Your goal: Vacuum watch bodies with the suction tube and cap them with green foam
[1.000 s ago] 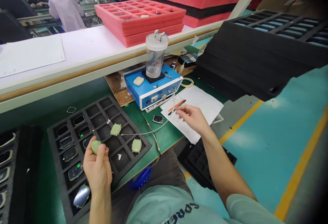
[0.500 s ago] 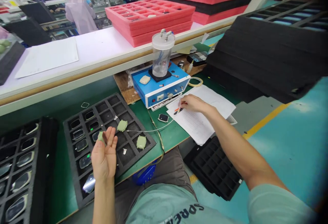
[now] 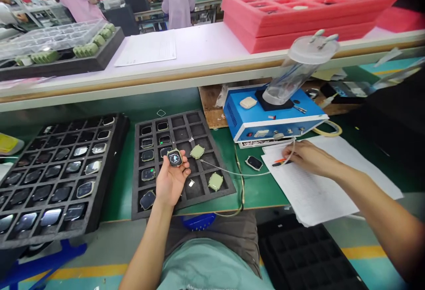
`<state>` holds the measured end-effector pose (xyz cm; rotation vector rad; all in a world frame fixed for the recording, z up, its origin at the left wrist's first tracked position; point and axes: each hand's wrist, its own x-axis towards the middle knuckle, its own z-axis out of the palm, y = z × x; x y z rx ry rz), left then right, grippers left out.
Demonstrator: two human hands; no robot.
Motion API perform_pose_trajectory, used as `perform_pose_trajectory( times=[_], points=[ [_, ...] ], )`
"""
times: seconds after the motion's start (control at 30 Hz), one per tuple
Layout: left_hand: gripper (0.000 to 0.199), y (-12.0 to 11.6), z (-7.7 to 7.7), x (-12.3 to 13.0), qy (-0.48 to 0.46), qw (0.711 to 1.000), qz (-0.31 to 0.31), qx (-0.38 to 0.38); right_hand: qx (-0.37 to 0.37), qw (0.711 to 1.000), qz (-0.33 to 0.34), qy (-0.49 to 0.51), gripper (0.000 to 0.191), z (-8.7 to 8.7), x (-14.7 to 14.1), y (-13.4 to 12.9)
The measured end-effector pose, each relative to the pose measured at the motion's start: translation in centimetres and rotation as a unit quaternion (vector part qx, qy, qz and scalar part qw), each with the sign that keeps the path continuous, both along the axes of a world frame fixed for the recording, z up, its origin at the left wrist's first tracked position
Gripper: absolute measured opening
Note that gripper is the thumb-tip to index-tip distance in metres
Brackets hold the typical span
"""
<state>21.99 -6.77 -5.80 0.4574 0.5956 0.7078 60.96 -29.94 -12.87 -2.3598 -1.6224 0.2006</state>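
Observation:
My left hand [image 3: 171, 181] holds a smartwatch case [image 3: 174, 158] with its lit screen facing up, above a black foam tray [image 3: 186, 126]. Several dark-screened watch cases sit in the tray's left pockets. Two green watch cases, one [image 3: 197, 152] near a thin white cable [image 3: 229, 172] and another [image 3: 215, 181], lie on its right side. My right hand [image 3: 303, 155] is closed over white paper sheets [image 3: 318, 192], beside orange and black pens [image 3: 281, 162]. A thin whitish strand passes by its fingers; what they grip is hidden. Another watch [image 3: 254, 163] lies on the green bench.
A blue control box [image 3: 275, 121] carries a clear cylinder [image 3: 290, 77] and a cream case [image 3: 248, 102]. Another watch tray [image 3: 63, 166] stands at left. Red foam trays [image 3: 299, 29] and a tray with green parts [image 3: 83, 62] occupy the shelf. People [image 3: 178, 4] work beyond.
The view has swung left, bringing more of the left tray into sight. In my left hand the watch has turned, so its lit screen shows. My right hand stays over the paper.

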Motion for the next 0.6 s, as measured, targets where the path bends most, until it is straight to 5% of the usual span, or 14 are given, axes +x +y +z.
perform_pose_trajectory(
  times=[0.3,0.6],
  points=[
    [0.051,0.4,-0.3,0.5,0.041,0.999,0.005,0.016,0.039,0.998,-0.048,0.030,0.026,0.2,0.7,-0.5],
    [0.046,0.6,-0.3,1.4,0.076,0.996,-0.003,0.053,0.016,0.998,-0.015,0.056,0.019,1.4,1.6,-0.1]
  ],
)
